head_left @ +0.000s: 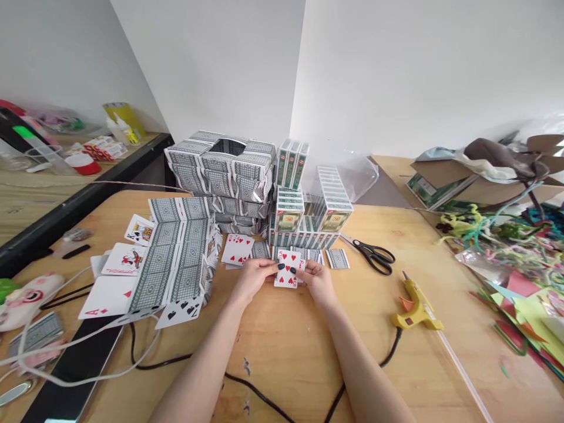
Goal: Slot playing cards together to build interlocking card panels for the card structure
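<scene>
Between my two hands, low over the middle of the table, is a five of hearts playing card (288,279), face up. My left hand (258,277) pinches its left side and my right hand (316,281) its right side. Another red card shows partly behind it at the right. Just beyond my hands lie face-down cards (338,258) with grey backs and a few face-up heart cards (235,248). To the left stands a folded panel made of joined cards (176,247). Behind it, box-shaped card structures (220,170) are stacked, the top one with an opening.
Green and white card boxes (335,200) are piled behind my hands. Black-handled scissors (374,254) and a yellow glue gun (414,308) lie at right, its black cord crossing the front. Coloured yarn and paper (529,299) fill the right edge. White cables (66,382) run at left.
</scene>
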Motion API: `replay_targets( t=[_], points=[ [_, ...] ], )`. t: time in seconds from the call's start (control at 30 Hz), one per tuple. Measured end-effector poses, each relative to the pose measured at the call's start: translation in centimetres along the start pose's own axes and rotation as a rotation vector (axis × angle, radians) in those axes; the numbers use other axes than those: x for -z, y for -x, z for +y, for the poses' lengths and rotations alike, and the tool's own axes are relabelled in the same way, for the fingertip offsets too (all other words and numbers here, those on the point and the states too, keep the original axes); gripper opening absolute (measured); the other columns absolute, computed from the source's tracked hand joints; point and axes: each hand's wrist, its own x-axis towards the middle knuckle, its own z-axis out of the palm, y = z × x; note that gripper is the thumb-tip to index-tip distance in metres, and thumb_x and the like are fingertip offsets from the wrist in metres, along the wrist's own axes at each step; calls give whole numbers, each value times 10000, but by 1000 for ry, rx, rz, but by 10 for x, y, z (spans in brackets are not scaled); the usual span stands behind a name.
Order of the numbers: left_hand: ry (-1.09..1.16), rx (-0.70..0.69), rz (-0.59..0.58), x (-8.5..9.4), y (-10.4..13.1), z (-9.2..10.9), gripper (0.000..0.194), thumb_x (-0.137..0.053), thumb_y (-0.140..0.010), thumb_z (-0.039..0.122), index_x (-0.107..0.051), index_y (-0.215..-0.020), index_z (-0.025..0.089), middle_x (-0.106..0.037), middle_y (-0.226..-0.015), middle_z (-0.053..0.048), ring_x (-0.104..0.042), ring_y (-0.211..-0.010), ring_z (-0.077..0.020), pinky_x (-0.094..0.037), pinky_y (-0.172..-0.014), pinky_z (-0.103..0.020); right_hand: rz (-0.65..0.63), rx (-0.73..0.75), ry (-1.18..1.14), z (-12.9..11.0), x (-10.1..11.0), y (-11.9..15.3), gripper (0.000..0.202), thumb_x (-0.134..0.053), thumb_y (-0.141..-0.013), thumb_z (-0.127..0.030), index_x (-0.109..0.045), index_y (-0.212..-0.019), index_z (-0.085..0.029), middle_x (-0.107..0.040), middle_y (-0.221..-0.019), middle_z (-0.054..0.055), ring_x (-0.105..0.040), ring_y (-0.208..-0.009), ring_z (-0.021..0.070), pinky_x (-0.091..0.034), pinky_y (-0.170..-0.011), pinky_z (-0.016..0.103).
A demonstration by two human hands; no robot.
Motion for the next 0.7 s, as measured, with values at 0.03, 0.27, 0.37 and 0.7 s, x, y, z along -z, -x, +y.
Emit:
replay_targets(
  t=[0.03, 0.27, 0.37, 0.7],
  points=[
    [-8, 1, 10, 0, 0, 0, 291, -721, -544, 315, -691, -749, 112, -687, -681, -67, -623, -648, -186, -497, -679, -326, 1, -6, 9, 0, 0, 0, 313, -756, -494, -322, -620, -719, -151, -690, -662, 51, -646, -662, 244, -510, -558, 342],
    [-30, -25, 54, -3, 1, 0, 243, -718, -532, 304, -683, -688, 122, -666, -628, -43, -597, -595, -160, -485, -614, -286, -5, -14, 45, 1, 2, -2, 300, -762, -486, -322, -617, -679, -145, -680, -614, 40, -630, -558, 212, -497, -506, 317],
    [-38, -33, 87, -4, 2, 0, 215, -720, -515, 298, -663, -634, 128, -637, -569, -12, -569, -552, -139, -471, -589, -270, -12, -10, 39, 2, 3, -1, 265, -764, -487, -303, -605, -633, -150, -673, -591, 28, -619, -526, 194, -483, -489, 296],
    [-315, -259, 158, -10, 2, -8, 243, -571, -650, 301, -448, -495, 160, -434, -441, 58, -393, -443, -76, -305, -468, -192, -9, -14, 39, 1, 0, 0, 270, -765, -481, -301, -614, -648, -152, -673, -605, 22, -603, -514, 176, -459, -497, 283]
  ],
)
